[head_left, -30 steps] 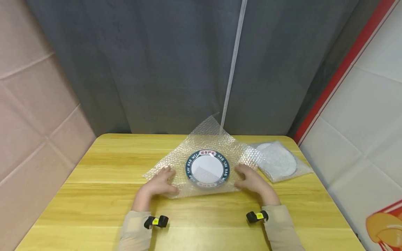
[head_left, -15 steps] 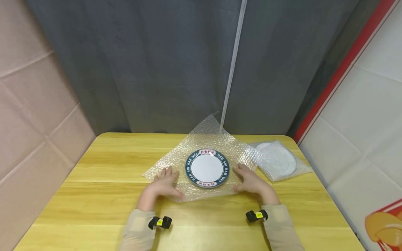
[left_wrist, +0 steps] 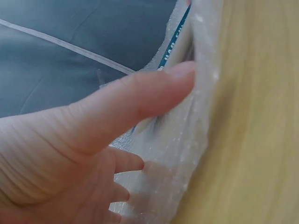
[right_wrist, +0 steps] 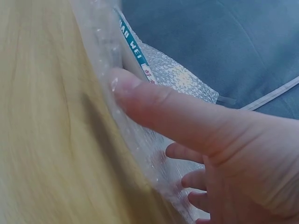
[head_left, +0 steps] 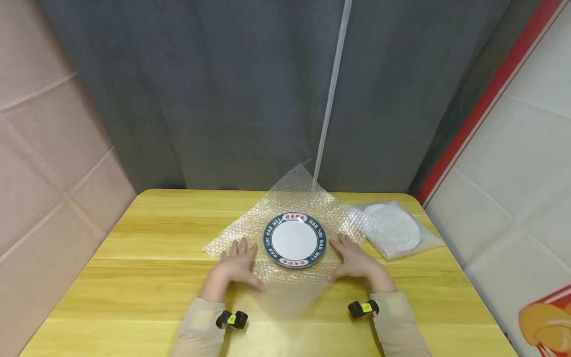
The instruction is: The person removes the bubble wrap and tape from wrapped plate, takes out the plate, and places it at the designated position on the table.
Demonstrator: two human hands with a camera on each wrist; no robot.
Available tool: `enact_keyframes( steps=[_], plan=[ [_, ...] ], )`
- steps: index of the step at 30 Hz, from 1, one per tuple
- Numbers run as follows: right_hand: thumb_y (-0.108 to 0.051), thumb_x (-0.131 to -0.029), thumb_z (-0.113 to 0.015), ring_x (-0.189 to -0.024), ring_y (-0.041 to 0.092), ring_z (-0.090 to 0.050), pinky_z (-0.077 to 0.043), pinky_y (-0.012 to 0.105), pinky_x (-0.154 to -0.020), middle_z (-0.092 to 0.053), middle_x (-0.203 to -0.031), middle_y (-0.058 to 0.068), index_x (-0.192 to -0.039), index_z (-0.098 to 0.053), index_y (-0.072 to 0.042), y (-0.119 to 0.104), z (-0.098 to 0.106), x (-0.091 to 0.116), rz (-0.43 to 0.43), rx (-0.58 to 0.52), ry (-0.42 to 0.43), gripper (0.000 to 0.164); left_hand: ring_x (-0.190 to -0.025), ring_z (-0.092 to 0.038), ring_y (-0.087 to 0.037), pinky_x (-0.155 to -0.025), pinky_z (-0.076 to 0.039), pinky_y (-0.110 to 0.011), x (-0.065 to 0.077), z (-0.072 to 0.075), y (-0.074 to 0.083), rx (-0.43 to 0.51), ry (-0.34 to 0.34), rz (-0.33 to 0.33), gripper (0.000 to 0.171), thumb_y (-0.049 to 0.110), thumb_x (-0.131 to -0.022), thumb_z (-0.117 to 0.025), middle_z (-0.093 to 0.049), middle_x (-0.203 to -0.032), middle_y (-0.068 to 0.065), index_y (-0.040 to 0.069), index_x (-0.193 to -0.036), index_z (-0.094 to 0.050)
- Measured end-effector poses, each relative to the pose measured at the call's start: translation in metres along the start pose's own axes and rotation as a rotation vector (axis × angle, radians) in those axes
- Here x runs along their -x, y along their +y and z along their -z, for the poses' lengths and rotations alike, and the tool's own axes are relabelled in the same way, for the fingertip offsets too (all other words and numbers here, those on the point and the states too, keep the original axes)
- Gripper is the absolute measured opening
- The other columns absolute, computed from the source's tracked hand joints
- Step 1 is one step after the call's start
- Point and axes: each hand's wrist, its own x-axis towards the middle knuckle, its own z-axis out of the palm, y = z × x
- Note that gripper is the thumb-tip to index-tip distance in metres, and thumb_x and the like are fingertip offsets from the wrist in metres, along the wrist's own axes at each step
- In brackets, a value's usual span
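1. Bubble wrap: clear plastic, pebbled all over, shiny where the light catches it.
2. Plate: smooth, with some gloss; ceramic or plastic, I can't tell from here.
3. Packet: more bubbly plastic, cloudier to my eye.
4. Table: wood-grained, smooth, softly sheened.
5. Curtain: matt cloth, faintly rippled.
6. Sleeves: matt cloth, lightly wrinkled.
7. Left wall: matt, cloth-like, with fold creases.
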Motion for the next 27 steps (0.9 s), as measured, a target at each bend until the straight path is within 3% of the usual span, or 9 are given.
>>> enact_keyframes(
  steps=[27],
  plan=[
    [-0.049, -0.059, -0.086, -0.140, 0.045, 0.003, 0.000, 0.059, -0.110, -0.002, -0.152, 0.031, -0.149, -0.027, 0.000, -0.004, -0.005, 0.000, 0.002, -0.004, -0.003, 0.119, -0.136, 0.019, -0.046, -0.099, 0.015, -0.069, -0.003, -0.013, -0.002, -0.029, 0.040, 0.037, 0.133, 0.051, -0.049, -0.088, 0.011, -0.152, -0.026, 0.008, -0.153, -0.017]
  ],
)
